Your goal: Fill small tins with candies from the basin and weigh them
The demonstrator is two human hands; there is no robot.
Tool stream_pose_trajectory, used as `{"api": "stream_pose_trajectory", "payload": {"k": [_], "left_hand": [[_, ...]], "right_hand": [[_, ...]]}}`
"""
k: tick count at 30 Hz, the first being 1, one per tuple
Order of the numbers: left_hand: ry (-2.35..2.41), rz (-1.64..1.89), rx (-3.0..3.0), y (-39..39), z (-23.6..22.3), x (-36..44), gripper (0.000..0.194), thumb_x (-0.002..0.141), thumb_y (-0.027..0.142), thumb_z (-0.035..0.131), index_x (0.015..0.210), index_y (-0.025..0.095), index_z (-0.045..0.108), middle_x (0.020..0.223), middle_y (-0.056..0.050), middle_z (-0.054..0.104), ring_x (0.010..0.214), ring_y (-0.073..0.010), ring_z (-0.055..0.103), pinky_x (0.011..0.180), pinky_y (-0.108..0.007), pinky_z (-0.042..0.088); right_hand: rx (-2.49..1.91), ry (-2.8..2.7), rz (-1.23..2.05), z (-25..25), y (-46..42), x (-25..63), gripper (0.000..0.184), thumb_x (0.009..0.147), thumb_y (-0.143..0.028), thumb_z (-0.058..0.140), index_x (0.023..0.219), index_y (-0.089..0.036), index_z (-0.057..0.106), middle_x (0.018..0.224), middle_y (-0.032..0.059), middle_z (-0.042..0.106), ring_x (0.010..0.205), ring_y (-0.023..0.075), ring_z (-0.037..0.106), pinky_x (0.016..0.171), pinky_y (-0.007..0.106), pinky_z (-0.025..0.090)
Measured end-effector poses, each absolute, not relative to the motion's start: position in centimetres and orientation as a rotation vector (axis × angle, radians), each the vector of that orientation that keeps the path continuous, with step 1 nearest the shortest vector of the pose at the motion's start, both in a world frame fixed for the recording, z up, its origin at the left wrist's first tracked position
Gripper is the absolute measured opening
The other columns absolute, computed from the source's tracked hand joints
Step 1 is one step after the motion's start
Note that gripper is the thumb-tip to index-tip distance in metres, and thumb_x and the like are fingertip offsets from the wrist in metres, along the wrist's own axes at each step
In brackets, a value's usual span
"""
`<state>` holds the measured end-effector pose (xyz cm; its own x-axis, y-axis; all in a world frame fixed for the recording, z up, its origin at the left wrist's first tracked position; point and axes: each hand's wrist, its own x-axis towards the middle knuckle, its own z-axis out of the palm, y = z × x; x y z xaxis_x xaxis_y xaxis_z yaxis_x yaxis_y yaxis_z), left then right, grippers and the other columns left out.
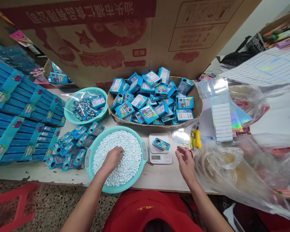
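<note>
left hand (113,158) inside bowl rim (143,166), grip unclear; open right hand (186,162) clear of scale (160,158).

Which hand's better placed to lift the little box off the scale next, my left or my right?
Probably your right hand. It looks open and empty, right beside the scale and box, while your left hand has its fingers in the candies.

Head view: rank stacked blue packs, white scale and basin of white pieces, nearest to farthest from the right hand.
1. White scale: just left of right hand.
2. Basin of white pieces: farther left.
3. Stacked blue packs: far left edge.
</note>
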<state>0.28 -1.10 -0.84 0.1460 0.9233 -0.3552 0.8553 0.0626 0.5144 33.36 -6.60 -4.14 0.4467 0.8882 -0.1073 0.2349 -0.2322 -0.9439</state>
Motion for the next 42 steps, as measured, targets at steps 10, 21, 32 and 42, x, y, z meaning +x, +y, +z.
{"api": "stream_pose_trajectory", "payload": {"k": [10, 21, 32, 42], "left_hand": [[1.364, 1.022, 0.476, -1.6, 1.2, -2.2, 0.028, 0.056, 0.026, 0.075, 0.080, 0.015, 0.064, 0.071, -0.003, 0.062, 0.058, -0.0106, 0.054, 0.047, -0.018, 0.038], [1.502, 0.619, 0.815, -0.1, 2.0, 1.4, 0.019, 0.060, 0.031, 0.069, 0.062, 0.014, 0.059, 0.054, 0.000, 0.055, 0.043, -0.0082, 0.044, 0.040, -0.017, 0.027], [1.195, 0.409, 1.903, 4.7, 2.9, 15.0, 0.022, 0.061, 0.002, 0.051, 0.063, 0.021, 0.061, 0.070, -0.002, 0.055, 0.067, -0.0176, 0.051, 0.066, -0.026, 0.038], [1.216, 0.465, 1.878, 5.7, 2.1, 16.3, 0.021, 0.065, 0.003, 0.051, 0.063, 0.022, 0.061, 0.066, 0.000, 0.057, 0.063, -0.0162, 0.050, 0.061, -0.025, 0.033]], "right_hand": [[-1.803, -0.880, 0.879, -3.4, -8.8, 34.3, 0.038, 0.073, -0.050, 0.062, 0.091, -0.018, 0.064, 0.093, 0.0104, 0.070, 0.086, 0.0239, 0.064, 0.079, 0.040, 0.050], [-1.768, -0.827, 0.964, -3.9, -8.9, 33.6, 0.042, 0.067, -0.054, 0.066, 0.087, -0.017, 0.065, 0.087, 0.0100, 0.071, 0.083, 0.0251, 0.065, 0.078, 0.042, 0.051], [-1.736, -0.808, 0.906, -5.0, -10.1, 34.2, 0.043, 0.068, -0.057, 0.064, 0.086, -0.018, 0.065, 0.085, 0.0093, 0.070, 0.079, 0.0237, 0.065, 0.074, 0.040, 0.052], [-1.752, -0.711, 0.898, -5.7, -11.5, 35.4, 0.042, 0.069, -0.055, 0.064, 0.089, -0.018, 0.065, 0.086, 0.0093, 0.070, 0.079, 0.0233, 0.063, 0.076, 0.041, 0.050]]}}
